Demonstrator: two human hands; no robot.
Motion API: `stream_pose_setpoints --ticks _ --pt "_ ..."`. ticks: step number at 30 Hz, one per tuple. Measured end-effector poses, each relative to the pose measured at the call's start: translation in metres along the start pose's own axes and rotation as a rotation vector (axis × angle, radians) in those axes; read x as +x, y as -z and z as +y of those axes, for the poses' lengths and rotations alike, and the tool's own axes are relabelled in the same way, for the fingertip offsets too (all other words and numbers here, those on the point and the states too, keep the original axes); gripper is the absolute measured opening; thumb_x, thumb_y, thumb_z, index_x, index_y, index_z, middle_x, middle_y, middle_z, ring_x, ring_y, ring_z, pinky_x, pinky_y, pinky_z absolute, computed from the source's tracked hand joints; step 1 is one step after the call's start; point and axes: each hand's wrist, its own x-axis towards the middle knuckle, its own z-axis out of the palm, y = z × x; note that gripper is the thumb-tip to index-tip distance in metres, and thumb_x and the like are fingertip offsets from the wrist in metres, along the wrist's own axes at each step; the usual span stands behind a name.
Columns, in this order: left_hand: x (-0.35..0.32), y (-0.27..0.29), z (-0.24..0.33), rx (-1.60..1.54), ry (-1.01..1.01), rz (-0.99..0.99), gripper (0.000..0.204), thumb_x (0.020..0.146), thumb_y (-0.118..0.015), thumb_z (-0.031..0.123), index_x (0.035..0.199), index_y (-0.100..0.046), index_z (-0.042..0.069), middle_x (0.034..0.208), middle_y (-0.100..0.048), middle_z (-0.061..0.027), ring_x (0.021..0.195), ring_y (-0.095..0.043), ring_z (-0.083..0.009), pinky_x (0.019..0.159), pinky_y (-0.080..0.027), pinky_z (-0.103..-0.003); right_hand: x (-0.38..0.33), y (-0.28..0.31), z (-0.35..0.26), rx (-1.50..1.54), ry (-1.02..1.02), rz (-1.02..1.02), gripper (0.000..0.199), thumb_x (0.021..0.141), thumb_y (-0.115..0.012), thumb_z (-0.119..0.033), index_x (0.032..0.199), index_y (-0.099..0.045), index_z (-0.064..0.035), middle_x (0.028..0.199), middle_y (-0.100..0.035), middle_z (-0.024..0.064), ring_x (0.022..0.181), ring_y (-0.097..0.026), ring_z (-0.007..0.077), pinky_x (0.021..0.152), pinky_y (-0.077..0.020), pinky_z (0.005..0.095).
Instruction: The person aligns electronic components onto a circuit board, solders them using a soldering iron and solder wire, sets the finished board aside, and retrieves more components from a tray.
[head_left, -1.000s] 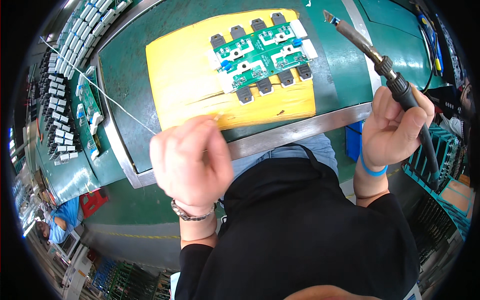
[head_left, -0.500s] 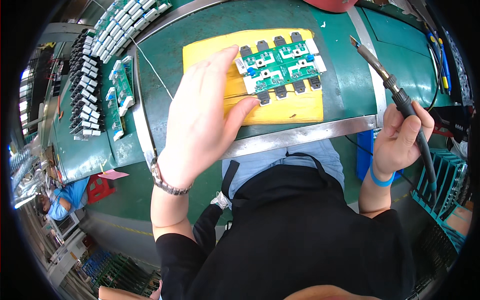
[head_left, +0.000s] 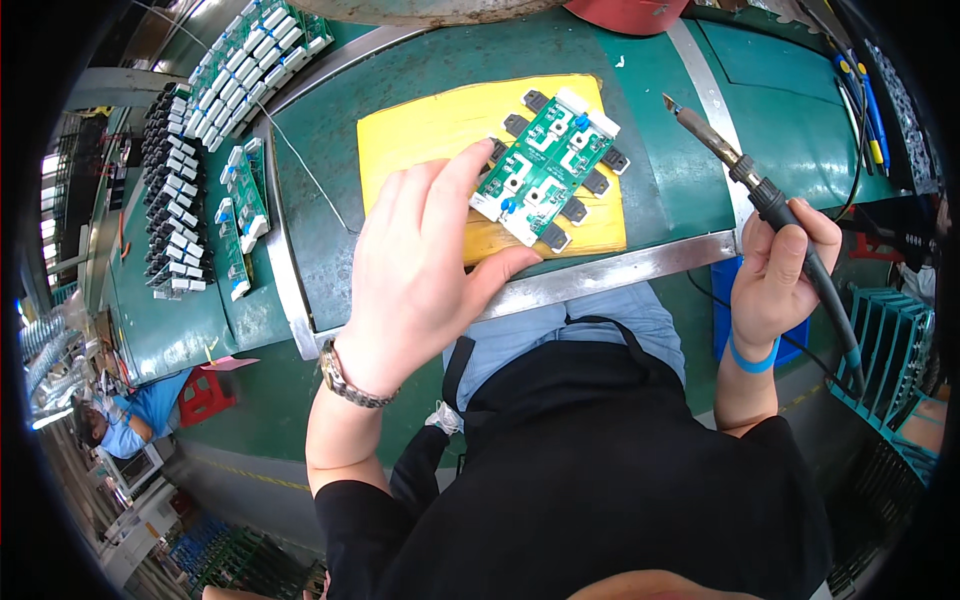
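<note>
A green circuit board (head_left: 545,165) with white connectors, blue parts and several black components along its long sides lies slanted on a yellow pad (head_left: 410,125). My left hand (head_left: 415,250) spans its near-left end, index fingertip at a black component on one side and thumb by the opposite side. The fingers appear to grip the board between them; contact under the palm side is hidden. To the right of the board, my right hand (head_left: 780,270) holds a soldering iron (head_left: 755,185) by its dark handle. The iron's tip points up and left, above the bench and apart from the board.
Rows of boards with white blocks (head_left: 255,65) and black parts (head_left: 170,190) fill the bench's left side, beside two loose boards (head_left: 240,225). A metal strip (head_left: 620,268) edges the green bench. Pens (head_left: 865,110) lie far right; a blue bin (head_left: 725,310) stands below. Another person (head_left: 145,420) sits at left.
The circuit board has turned counterclockwise on the pad, with my left hand at its end shifting slightly nearer me. The soldering iron has moved a little left and nearer.
</note>
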Motion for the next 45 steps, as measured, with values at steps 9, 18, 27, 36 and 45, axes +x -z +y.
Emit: stream_pose_setpoints --ticks 9,18,27,36,45 --pt "0.009 0.017 -0.021 -0.065 -0.002 -0.022 0.088 0.059 -0.090 0.022 0.136 -0.049 0.005 0.117 -0.059 -0.0124 0.101 -0.058 -0.0246 0.087 -0.049 -0.036 0.000 -0.003 -0.002 0.013 0.007 -0.021 0.026 0.100 -0.055 -0.020 0.114 -0.047 -0.0001 0.075 -0.048 0.0050 0.058 -0.041 0.0074 0.051 -0.0311 0.0215" --pt "0.023 0.006 -0.039 -0.080 -0.124 -0.034 0.032 0.084 -0.067 0.004 0.115 -0.065 0.005 0.108 -0.065 -0.0115 0.097 -0.064 -0.0274 0.085 -0.051 -0.036 -0.004 -0.011 -0.005 -0.107 -0.002 -0.065 0.033 0.099 -0.060 -0.022 0.120 -0.050 0.0011 0.078 -0.053 0.0060 0.061 -0.045 0.0057 0.053 -0.0347 0.0195" --pt "0.024 0.002 -0.047 -0.046 -0.138 0.009 0.016 0.081 -0.069 0.006 0.097 -0.069 0.004 0.096 -0.066 -0.0085 0.088 -0.064 -0.0271 0.077 -0.053 -0.035 -0.006 -0.030 -0.016 -0.060 -0.121 -0.326 0.023 0.094 -0.065 -0.011 0.113 -0.057 -0.0018 0.073 -0.062 0.0052 0.061 -0.056 0.0087 0.053 -0.0437 0.0217" --pt "0.022 0.013 -0.057 -0.017 -0.123 0.030 0.029 0.083 -0.067 0.003 0.112 -0.065 0.005 0.105 -0.065 -0.0119 0.095 -0.063 -0.0293 0.083 -0.052 -0.036 0.010 -0.060 -0.005 -0.267 0.181 -0.458 0.060 0.062 -0.090 -0.009 0.112 -0.056 -0.0075 0.114 -0.065 0.0126 0.101 -0.061 0.0253 0.083 -0.0501 0.0340" --pt "0.041 0.014 -0.081 0.178 -0.041 -0.218 0.044 0.089 -0.057 0.003 0.132 -0.049 -0.003 0.133 -0.054 -0.0215 0.120 -0.050 -0.0392 0.103 -0.041 -0.044 0.006 -0.052 -0.008 -0.420 0.236 -0.553 0.071 0.058 -0.087 -0.027 0.119 -0.052 -0.0144 0.104 -0.053 0.0142 0.107 -0.052 0.0379 0.089 -0.0427 0.0457"
